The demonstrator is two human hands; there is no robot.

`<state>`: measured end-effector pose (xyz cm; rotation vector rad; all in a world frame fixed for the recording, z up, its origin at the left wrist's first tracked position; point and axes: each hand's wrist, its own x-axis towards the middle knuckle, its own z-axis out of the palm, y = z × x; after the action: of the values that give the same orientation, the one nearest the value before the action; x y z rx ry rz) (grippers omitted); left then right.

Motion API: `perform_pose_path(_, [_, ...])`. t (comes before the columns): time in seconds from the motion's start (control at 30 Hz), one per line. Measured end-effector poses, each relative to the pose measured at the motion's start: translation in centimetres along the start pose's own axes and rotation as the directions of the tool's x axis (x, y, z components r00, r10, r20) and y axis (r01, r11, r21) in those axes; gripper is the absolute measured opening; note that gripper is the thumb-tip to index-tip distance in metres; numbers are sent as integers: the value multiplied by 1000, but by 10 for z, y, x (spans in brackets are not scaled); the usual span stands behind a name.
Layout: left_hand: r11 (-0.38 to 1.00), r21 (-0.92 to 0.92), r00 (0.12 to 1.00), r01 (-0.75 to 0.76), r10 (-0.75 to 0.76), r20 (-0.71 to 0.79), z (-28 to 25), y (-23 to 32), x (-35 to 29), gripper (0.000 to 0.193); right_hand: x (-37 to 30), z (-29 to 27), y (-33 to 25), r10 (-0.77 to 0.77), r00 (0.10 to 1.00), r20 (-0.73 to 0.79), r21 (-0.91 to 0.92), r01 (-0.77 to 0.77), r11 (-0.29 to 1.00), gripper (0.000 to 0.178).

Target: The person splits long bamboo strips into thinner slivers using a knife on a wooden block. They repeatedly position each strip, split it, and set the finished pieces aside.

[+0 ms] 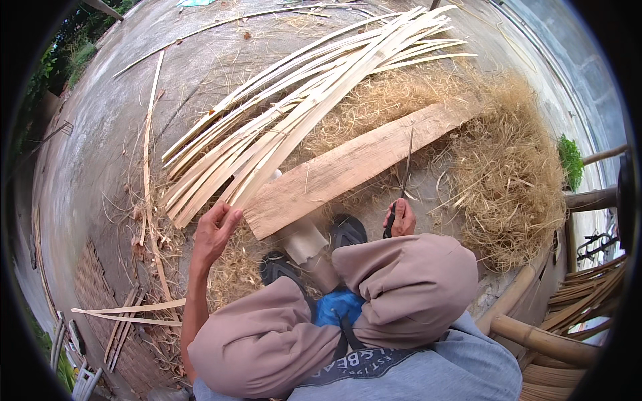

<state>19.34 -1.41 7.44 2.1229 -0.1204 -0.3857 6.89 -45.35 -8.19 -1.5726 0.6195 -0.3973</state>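
My left hand point(217, 226) is closed at the near end of a long pale bamboo strip point(321, 107), its thumb and fingers pinched together. That strip lies on top of a fanned pile of similar strips point(227, 157), which runs away to the far right. Beside my left fingers is the near corner of a wide wooden plank point(361, 157), slanting across in front of my knees. My right hand point(401, 219) grips the dark handle of a knife point(408, 164). The narrow blade points away from me and crosses over the plank.
Curly shavings point(508, 194) are heaped at the right and under the plank. A pale tube-like piece point(301, 240) lies between my sandalled feet. Loose strips point(152, 134) lie on the concrete at the left. Bamboo poles point(542, 342) and bundled strips point(588, 294) are at the lower right.
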Motion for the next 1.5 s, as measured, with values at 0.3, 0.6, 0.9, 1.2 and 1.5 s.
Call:
perform_pose_path(0.3, [976,70,945,206,-217,244,97,-55,-33,47,107,-22,-50,-180,941,285,-773,337,537,58])
perform_pose_path(0.6, [929,-3,855,371,-341,390,108,-69,-26,50,19,20,-45,24,766,643,-665,542,513,63])
perform_pose_path(0.9, [900,-39,819,433,-375,435,76,-62,-68,45,56,-19,-38,-28,876,481,-778,441,447,63])
perform_pose_path(1.2, [792,-179,795,583,-512,325,46,-78,-140,41,132,-40,-35,16,992,126,-802,93,591,65])
perform_pose_path(1.5, [730,-101,733,676,-653,193,35,-103,-184,40,152,-47,-49,57,940,335,-861,281,423,68])
